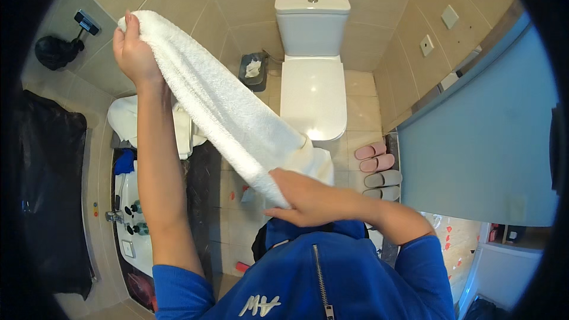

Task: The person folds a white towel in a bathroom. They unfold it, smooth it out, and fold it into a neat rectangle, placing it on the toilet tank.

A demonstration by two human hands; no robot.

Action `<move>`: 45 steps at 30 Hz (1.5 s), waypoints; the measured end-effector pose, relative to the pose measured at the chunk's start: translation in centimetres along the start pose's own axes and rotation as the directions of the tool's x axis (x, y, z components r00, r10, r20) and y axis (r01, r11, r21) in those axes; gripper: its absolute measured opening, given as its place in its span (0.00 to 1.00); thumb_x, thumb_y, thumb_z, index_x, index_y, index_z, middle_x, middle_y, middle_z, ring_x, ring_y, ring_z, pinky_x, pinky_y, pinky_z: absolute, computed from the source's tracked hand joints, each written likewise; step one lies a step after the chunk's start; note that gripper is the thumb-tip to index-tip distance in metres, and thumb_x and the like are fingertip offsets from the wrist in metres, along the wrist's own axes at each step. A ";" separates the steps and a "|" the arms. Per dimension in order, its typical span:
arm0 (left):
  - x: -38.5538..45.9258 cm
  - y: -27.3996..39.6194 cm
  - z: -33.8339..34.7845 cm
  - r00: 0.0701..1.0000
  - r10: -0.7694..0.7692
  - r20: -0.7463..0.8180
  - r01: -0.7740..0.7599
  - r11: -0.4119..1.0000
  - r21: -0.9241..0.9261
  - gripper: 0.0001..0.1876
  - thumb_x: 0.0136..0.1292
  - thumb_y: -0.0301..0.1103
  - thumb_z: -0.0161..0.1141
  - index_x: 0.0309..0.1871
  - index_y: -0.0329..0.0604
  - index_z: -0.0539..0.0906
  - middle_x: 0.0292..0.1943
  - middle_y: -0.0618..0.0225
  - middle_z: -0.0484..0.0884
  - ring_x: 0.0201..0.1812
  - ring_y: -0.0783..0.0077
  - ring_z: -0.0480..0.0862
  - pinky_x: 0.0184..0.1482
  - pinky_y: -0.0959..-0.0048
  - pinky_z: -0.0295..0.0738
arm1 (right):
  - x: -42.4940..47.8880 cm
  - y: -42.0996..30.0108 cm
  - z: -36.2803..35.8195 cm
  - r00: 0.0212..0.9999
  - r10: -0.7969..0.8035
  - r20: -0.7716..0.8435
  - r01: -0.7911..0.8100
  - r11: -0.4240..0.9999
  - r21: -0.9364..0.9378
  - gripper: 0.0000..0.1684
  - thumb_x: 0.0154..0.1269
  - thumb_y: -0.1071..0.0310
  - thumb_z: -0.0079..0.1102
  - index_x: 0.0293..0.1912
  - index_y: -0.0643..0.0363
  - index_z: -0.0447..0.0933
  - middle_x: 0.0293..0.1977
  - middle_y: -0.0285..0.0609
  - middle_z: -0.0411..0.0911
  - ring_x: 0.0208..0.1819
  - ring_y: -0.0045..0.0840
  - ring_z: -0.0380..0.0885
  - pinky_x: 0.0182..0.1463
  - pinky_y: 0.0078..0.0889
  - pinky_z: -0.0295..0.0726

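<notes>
A white terry towel (222, 102) stretches diagonally between my two hands, folded lengthwise. My left hand (135, 55), raised at the upper left, grips one end with the thumb on top. Close to my body, my right hand (306, 200) holds the towel's lower part; its fingers are partly hidden by the cloth. The towel's loose end hangs past my right hand, in front of the toilet. More folded white towels (184, 131) lie in a pile on the dark counter, partly behind my left forearm.
A white toilet (313, 98) with its lid down stands ahead, beside a small waste bin (253, 71). To the left are a sink (129, 186) with bottles (141, 229) and a wall-mounted hair dryer (58, 51). Pink slippers (377, 163) and grey slippers (383, 178) lie by a frosted glass door (480, 142).
</notes>
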State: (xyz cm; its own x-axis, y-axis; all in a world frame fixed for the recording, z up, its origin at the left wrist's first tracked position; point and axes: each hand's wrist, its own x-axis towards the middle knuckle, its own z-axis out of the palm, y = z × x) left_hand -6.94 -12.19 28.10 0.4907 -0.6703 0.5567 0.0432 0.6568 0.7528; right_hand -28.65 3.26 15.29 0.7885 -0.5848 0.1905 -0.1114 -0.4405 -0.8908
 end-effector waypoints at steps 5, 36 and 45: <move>0.2 -0.5 -1.9 0.997 -0.033 -0.071 0.037 0.998 0.053 0.10 0.64 0.35 0.45 0.36 0.36 0.70 0.28 0.63 0.75 0.26 0.70 0.77 0.27 0.73 0.73 | 0.0 1.2 2.7 0.991 0.039 0.126 -0.047 0.997 0.063 0.17 0.59 0.61 0.52 0.43 0.61 0.65 0.35 0.53 0.69 0.38 0.47 0.68 0.44 0.42 0.67; 3.1 10.4 -21.0 0.883 -0.212 0.420 0.335 0.910 -0.244 0.21 0.66 0.43 0.36 0.52 0.40 0.73 0.48 0.57 0.76 0.49 0.57 0.76 0.54 0.60 0.69 | -3.8 2.0 -10.1 0.929 -0.237 -0.284 0.020 0.798 -0.603 0.12 0.44 0.71 0.60 0.33 0.57 0.72 0.20 0.45 0.72 0.23 0.37 0.74 0.25 0.35 0.72; -4.0 2.7 -9.1 0.480 -0.520 0.707 0.762 0.646 -0.042 0.18 0.47 0.30 0.56 0.42 0.31 0.72 0.32 0.59 0.77 0.31 0.69 0.80 0.35 0.75 0.76 | 6.3 -4.8 -7.4 0.799 -0.601 -0.003 0.515 0.688 -0.512 0.12 0.37 0.68 0.66 0.27 0.54 0.75 0.27 0.37 0.66 0.29 0.29 0.68 0.30 0.30 0.65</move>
State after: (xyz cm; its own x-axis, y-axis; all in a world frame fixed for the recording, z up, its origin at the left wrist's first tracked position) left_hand -0.86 -4.57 24.68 -0.4023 -0.9071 0.1240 0.4388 -0.0722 0.8957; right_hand -27.65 -3.39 23.82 0.6955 -0.2048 0.6887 0.0200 -0.9526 -0.3035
